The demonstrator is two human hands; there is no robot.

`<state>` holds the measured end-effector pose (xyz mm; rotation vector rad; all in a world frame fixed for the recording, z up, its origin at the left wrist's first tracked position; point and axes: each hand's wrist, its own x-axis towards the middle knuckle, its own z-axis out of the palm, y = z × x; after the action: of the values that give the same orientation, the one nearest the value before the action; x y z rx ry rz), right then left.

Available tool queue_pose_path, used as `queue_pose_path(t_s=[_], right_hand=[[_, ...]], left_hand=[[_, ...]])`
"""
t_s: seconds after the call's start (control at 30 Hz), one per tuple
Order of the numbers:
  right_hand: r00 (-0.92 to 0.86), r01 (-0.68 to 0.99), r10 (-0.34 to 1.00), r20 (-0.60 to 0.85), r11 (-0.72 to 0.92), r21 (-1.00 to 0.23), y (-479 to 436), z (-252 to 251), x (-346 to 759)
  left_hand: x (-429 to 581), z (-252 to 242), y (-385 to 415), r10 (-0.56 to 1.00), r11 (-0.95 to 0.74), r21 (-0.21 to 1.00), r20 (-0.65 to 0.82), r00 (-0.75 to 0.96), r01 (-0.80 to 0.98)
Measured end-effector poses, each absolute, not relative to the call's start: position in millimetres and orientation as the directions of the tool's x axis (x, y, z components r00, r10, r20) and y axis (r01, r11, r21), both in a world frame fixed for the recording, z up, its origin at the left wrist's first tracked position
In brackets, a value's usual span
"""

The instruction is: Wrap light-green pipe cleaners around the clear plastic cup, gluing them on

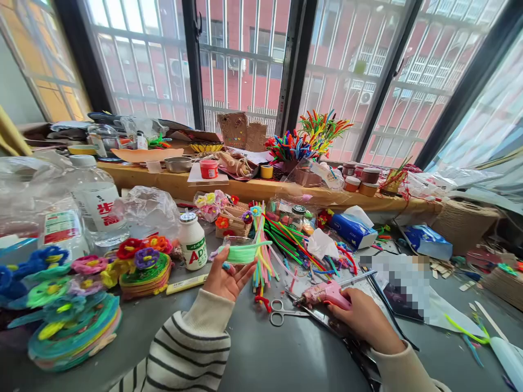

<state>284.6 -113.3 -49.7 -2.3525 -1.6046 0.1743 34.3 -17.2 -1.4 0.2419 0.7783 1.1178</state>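
In the head view, the work is partway along, judging by the piece in hand. At the centre of the frame, the left hand (229,277) is turned palm up, its fingers holding the pale green coil (241,254). Much of the winding looks done, for the strands lie in stacked rounds; a strand end reaches out to the right, so the coil seems unfinished. No flower can be made out on it.

Right of centre, the right hand (368,316) has its fingers wrapped around the handle of the pink glue gun (329,294), the nozzle pointing left and well apart from the coil. Whether the trigger is pressed, I cannot tell. Just below the nozzle, the scissors (278,314) lie on the grey table (269,359).

At the lower left, a large multicoloured coil (75,337) and a smaller striped coil (145,279) have fuzzy flowers (53,294) over them and look much further along. Plenty of material remains uncoiled: pastel fuzzy stems (263,272) just beside the left hand, and darker green stems (281,239) beyond them. Whether any glue is on the held coil is too small to tell.
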Motion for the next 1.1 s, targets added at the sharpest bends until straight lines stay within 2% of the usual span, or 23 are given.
queue_pose_path(t_s=[0.17,0.27,0.37,0.47,0.57,0.67,0.8,1.1], right_hand=[[0.432,0.853,0.897,0.096,-0.372,-0.365,-114.5,-45.6,291.9],[0.514,0.801,0.835,0.198,-0.384,-0.459,-113.5,-37.7,290.1],[0.566,0.742,0.765,0.309,-0.308,-0.595,-105.9,-25.1,278.2],[0.556,0.722,0.743,0.373,-0.208,-0.66,-93.0,-12.5,256.7],[0.489,0.753,0.746,0.452,-0.099,-0.651,-81.2,-6.3,232.7],[0.474,0.776,0.695,0.541,-0.04,-0.629,-74.2,-7.5,214.7],[0.493,0.772,0.652,0.576,-0.022,-0.636,-70.4,-12.7,206.3],[0.442,0.829,0.648,0.62,-0.032,-0.558,-67.8,-21.8,206.8]], left_hand=[[36.2,0.6,-19.8,0.86,0.471,0.516,-0.45,0.242,-0.715],[36.1,0.4,-20.4,0.857,0.475,0.505,-0.45,0.25,-0.721],[36.1,-1.4,-20.1,0.843,0.505,0.492,-0.457,0.283,-0.709],[37.5,-3.9,-19.5,0.812,0.553,0.454,-0.48,0.331,-0.698],[41.7,-6.0,-20.1,0.802,0.566,0.423,-0.482,0.353,-0.707],[47.9,-6.7,-22.3,0.812,0.534,0.424,-0.499,0.303,-0.731],[54.8,-5.5,-25.8,0.785,0.538,0.389,-0.553,0.278,-0.748],[67.6,-8.0,-34.7,0.837,0.462,0.449,-0.507,0.208,-0.765]])
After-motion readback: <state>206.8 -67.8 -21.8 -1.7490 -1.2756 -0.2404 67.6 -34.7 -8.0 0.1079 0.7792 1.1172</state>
